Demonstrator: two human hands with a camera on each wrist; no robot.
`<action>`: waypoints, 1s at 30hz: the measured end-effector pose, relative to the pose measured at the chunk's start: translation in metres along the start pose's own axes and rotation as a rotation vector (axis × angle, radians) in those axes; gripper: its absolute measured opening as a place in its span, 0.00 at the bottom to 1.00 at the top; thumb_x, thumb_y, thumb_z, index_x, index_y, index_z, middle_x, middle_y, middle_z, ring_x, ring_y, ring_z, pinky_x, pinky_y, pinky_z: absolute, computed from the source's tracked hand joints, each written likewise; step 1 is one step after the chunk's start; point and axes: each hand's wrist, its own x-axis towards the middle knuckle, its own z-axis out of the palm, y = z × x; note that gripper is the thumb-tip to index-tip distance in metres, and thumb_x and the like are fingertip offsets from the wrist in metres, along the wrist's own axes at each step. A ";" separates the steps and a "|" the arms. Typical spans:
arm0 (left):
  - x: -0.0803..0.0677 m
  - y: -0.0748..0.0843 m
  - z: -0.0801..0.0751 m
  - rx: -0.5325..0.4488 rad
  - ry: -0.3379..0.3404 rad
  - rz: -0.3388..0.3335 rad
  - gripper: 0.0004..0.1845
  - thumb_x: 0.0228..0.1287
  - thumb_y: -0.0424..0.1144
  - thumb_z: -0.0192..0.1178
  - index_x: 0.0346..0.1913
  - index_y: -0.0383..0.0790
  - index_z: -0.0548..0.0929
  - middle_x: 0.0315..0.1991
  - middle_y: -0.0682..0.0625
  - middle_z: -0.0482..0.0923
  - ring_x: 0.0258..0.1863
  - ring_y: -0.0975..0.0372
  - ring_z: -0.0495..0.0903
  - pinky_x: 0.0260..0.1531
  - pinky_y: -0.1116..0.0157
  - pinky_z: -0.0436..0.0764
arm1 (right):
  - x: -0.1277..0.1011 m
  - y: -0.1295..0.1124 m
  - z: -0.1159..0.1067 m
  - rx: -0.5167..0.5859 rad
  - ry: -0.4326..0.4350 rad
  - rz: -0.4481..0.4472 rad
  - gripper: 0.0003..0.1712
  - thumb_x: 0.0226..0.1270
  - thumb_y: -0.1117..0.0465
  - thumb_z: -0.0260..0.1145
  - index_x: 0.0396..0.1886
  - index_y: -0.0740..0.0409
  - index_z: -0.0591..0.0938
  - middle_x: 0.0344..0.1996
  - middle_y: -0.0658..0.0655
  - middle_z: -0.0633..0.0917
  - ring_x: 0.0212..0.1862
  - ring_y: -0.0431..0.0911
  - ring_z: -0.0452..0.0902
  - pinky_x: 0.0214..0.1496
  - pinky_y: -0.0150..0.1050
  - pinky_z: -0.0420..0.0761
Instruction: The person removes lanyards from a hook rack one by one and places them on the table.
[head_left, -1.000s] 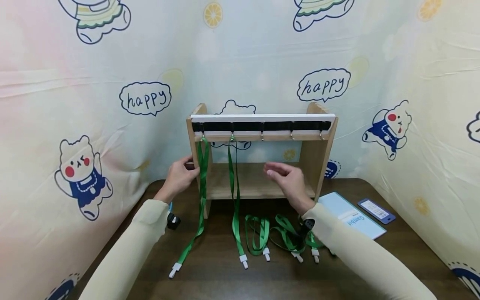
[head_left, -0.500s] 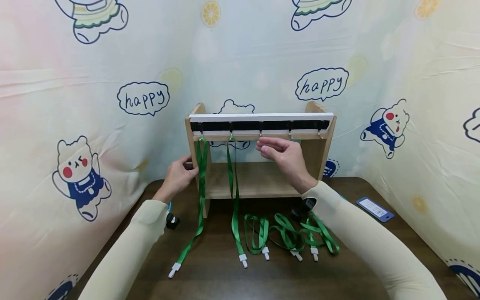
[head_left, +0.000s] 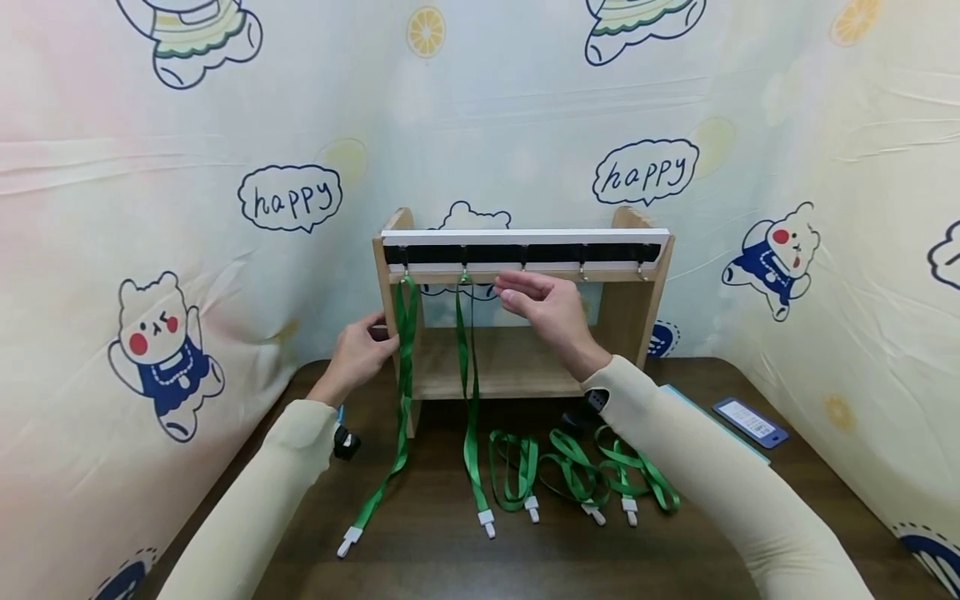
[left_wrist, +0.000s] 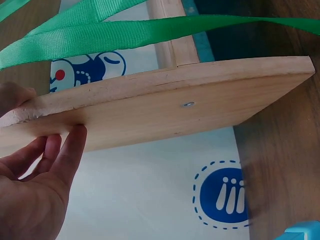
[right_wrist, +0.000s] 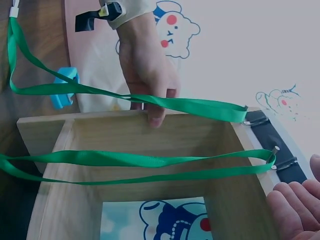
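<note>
My left hand (head_left: pixel 356 358) grips the left side panel of a wooden shelf (head_left: pixel 495 360); in the left wrist view its fingertips (left_wrist: pixel 76 137) press the panel's outer face, the thumb across the edge. Two green lanyards hang from the shelf's hooks: one (head_left: pixel 406 333) at the far left hook, another (head_left: pixel 472 450) at the second. Both trail to the table, ending in white clips. My right hand (head_left: pixel 551 312) is raised below the third hook, fingers fairly straight, holding nothing. In the right wrist view its fingers (right_wrist: pixel 290 200) are beside the rail, near the second lanyard's loop.
Several looped green lanyards (head_left: pixel 528 462) with white clips lie on the dark table (head_left: pixel 420 558) before the shelf. Bare hooks (head_left: pixel 583 272) line the rail's right part. At right are a blue phone-shaped object (head_left: pixel 750 421) and a light-blue booklet (head_left: pixel 712 421), mostly behind my sleeve.
My right hand has risen from mid-shelf height to just under the hook rail and moved left. The left hand and hanging lanyards have stayed in place.
</note>
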 end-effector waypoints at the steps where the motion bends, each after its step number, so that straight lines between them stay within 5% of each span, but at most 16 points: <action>1: 0.000 0.000 0.000 -0.002 0.000 -0.004 0.31 0.72 0.46 0.61 0.74 0.42 0.69 0.63 0.39 0.78 0.62 0.47 0.78 0.60 0.47 0.82 | 0.002 0.000 0.002 -0.003 -0.001 0.002 0.22 0.72 0.59 0.67 0.63 0.58 0.82 0.60 0.61 0.85 0.58 0.45 0.86 0.57 0.34 0.84; 22: -0.001 0.004 -0.001 -0.007 -0.001 0.001 0.30 0.73 0.44 0.60 0.73 0.41 0.69 0.62 0.38 0.78 0.61 0.47 0.79 0.59 0.47 0.82 | 0.020 0.009 0.036 -0.161 0.028 0.146 0.18 0.70 0.54 0.69 0.59 0.43 0.85 0.53 0.49 0.89 0.54 0.42 0.87 0.59 0.43 0.85; 30: 0.000 0.001 0.000 0.001 0.003 0.006 0.30 0.72 0.45 0.61 0.73 0.41 0.70 0.61 0.39 0.79 0.61 0.47 0.79 0.59 0.47 0.83 | 0.023 0.014 0.053 -0.141 0.063 0.178 0.18 0.68 0.51 0.71 0.57 0.46 0.87 0.49 0.50 0.91 0.53 0.47 0.88 0.59 0.46 0.85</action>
